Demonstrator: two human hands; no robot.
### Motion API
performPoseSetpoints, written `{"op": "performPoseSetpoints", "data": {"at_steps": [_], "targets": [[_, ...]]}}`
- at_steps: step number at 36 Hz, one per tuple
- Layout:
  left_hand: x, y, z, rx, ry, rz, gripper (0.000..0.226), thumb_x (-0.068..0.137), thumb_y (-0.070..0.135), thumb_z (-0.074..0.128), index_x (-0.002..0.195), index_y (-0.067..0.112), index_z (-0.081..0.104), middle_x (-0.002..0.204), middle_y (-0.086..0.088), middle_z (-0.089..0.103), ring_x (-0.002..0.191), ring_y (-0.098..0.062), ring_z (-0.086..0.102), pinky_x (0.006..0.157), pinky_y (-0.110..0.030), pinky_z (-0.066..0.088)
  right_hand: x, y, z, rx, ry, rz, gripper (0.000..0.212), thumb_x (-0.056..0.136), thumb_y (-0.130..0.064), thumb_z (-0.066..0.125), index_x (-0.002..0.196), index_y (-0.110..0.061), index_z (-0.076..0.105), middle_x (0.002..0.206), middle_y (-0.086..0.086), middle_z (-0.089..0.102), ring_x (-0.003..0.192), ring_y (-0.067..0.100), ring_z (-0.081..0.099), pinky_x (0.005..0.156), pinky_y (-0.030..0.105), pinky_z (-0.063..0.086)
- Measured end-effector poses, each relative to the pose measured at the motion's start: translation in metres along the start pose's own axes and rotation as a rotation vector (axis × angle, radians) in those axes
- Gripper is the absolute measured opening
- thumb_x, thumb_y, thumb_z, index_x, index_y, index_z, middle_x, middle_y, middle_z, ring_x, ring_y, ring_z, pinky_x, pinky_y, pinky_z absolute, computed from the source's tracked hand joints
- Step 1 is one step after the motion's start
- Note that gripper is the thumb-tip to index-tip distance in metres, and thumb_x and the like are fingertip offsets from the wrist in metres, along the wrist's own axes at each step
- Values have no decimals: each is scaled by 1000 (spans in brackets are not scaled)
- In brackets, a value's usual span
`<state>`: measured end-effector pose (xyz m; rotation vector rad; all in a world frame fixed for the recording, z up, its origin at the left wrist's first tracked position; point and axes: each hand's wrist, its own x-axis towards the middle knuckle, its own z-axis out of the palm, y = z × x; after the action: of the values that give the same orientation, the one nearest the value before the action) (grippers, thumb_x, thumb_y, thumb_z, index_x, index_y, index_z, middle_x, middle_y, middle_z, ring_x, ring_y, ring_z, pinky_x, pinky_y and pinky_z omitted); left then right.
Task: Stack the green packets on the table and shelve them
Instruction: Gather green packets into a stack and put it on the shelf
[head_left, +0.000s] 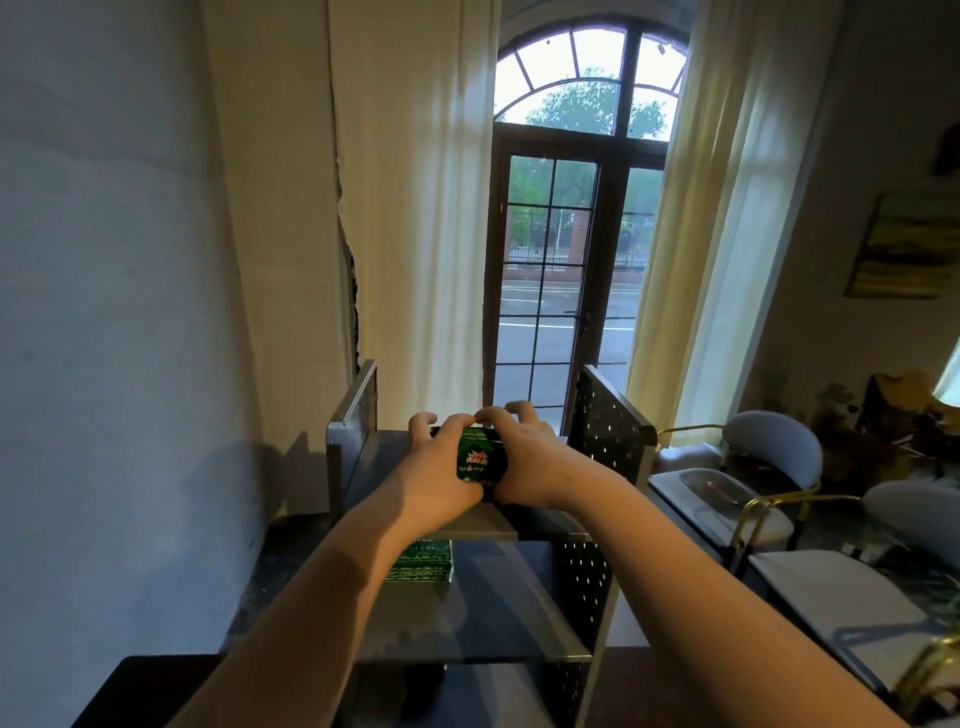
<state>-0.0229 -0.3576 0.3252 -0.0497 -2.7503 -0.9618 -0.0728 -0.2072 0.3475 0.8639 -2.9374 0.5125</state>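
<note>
A stack of green packets sits on the top shelf of a grey metal shelf unit. My left hand grips the stack's left side with fingers curled over its far edge. My right hand grips its right side the same way. Only a strip of the green wrapper with a printed pattern shows between the two hands. A second stack of green packets lies on the shelf below, partly hidden by my left forearm.
The shelf unit has perforated side panels and stands against a white wall. Behind it is a tall arched window with cream curtains. Grey chairs with gold frames stand at the right.
</note>
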Motion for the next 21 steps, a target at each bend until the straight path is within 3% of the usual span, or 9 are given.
{"op": "performPoseSetpoints", "data": {"at_steps": [3, 5, 9, 12, 16, 21], "targets": [[1, 2, 0, 70, 17, 8, 75, 87, 13, 70, 150, 29, 31, 154, -1, 10, 124, -23, 50, 99, -25, 47, -1, -3, -4, -32, -15, 18, 88, 80, -21, 72, 150, -32, 21, 156, 10, 10, 141, 37, 24, 111, 47, 37], [1, 2, -3, 134, 24, 18, 73, 89, 15, 68, 151, 28, 31, 148, -4, 21, 122, -22, 49, 100, -27, 45, -3, -4, -7, -75, -11, 19, 85, 82, -25, 72, 150, -31, 22, 157, 10, 10, 142, 37, 22, 111, 49, 36], [0, 0, -9, 246, 35, 37, 70, 93, 25, 63, 153, 31, 27, 138, -4, 36, 120, -22, 48, 94, -26, 42, -5, -5, -6, -19, -14, 16, 68, 86, -26, 67, 145, -24, 33, 136, 8, 35, 112, 27, 53, 97, 36, 48], [-2, 0, -6, 202, 43, 14, 68, 94, 23, 61, 152, 28, 26, 140, -6, 31, 119, -23, 49, 89, -22, 40, -6, -5, -2, 1, 9, 28, 62, 88, -25, 65, 143, -22, 36, 127, 8, 42, 105, 25, 56, 95, 37, 51], [0, -1, 2, 86, 76, -15, 62, 94, 15, 59, 149, 25, 32, 136, -4, 29, 104, -17, 53, 82, -22, 46, -6, -7, -1, 28, 27, 48, 56, 89, -22, 61, 140, -19, 38, 127, 10, 40, 106, 28, 56, 95, 41, 51], [1, -1, 1, -51, 91, -65, 55, 100, 18, 51, 150, 28, 31, 140, -5, 27, 99, -14, 52, 76, -18, 45, -5, -5, 0, 218, 92, 94, 56, 91, -12, 55, 143, -19, 35, 137, 9, 36, 105, 26, 57, 86, 32, 52]]}}
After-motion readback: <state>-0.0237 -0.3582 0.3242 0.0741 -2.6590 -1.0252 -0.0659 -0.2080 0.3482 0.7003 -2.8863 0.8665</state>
